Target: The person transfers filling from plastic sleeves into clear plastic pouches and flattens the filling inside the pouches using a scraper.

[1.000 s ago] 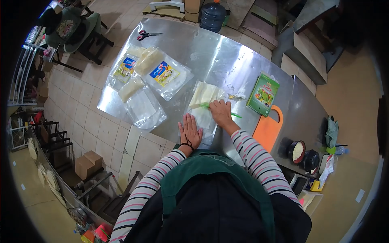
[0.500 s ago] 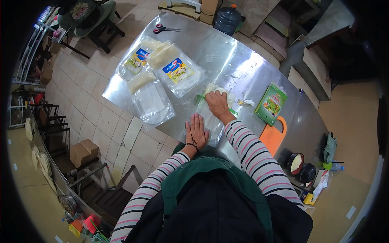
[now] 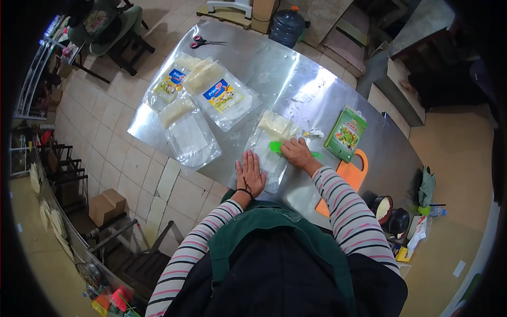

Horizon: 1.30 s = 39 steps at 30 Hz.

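Observation:
A clear plastic bag [image 3: 266,153] lies flat near the front edge of the metal table, with pale yellowish content [image 3: 278,124] gathered at its far end. My left hand [image 3: 250,173] rests flat on the bag's left side, fingers stretched out. Closed round a bright green tool [image 3: 275,147], my right hand [image 3: 297,153] is over the bag's right side; the tool's flat end points left and its handle shows right of the hand. Further left lie several similar bags, one plain [image 3: 194,138] and one with a blue and yellow label [image 3: 223,96].
Black scissors [image 3: 207,42] lie at the table's [image 3: 253,53] far left. To the right are a green packet [image 3: 346,133], an orange board [image 3: 348,177], crumpled foil [image 3: 313,133] and a pot with white content [image 3: 383,208]. Beyond the table stands a blue water jug [image 3: 287,26].
My right hand has moved from the bag's far end toward me and to the right, uncovering the pale content. More of the green tool shows. My left hand stays flat on the bag.

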Tool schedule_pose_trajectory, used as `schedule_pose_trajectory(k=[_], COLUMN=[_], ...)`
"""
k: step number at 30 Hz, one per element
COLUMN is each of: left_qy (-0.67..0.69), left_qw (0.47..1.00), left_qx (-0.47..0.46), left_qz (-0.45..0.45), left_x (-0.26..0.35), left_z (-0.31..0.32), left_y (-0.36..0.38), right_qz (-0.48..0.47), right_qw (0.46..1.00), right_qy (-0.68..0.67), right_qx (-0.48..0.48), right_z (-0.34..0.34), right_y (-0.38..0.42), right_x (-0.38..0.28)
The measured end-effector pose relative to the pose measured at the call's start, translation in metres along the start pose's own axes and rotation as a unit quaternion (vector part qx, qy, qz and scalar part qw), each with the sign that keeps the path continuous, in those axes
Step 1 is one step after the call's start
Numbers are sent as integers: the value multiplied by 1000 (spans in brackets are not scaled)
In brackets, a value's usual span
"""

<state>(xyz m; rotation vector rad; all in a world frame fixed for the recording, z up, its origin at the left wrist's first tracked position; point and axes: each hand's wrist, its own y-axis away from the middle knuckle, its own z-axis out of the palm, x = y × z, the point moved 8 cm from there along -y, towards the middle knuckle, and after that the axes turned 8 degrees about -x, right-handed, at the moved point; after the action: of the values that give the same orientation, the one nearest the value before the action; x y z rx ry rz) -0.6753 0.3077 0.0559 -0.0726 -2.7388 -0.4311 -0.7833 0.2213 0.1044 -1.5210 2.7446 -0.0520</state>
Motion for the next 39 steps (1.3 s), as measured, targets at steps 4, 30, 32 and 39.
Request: schedule_pose_trajectory(k=[4, 30, 32, 39], left_qy=[1, 330, 407, 467], left_qw=[1000, 928, 909, 876], left_qx=[5, -46, 30, 86], left_qz=[4, -170, -84, 82], left_x=[1, -31, -13, -27], left_z=[1, -15, -38, -118], left_y=[-1, -2, 4, 40], right_qz=[-3, 450, 426, 334], right_qw=[1000, 483, 452, 686], right_qy=[0, -752, -784, -620], right_qx=[12, -1, -5, 182], right_z=[-1, 79, 69, -49], right_y=[-30, 92, 90, 44], right_x=[1, -34, -46, -60])
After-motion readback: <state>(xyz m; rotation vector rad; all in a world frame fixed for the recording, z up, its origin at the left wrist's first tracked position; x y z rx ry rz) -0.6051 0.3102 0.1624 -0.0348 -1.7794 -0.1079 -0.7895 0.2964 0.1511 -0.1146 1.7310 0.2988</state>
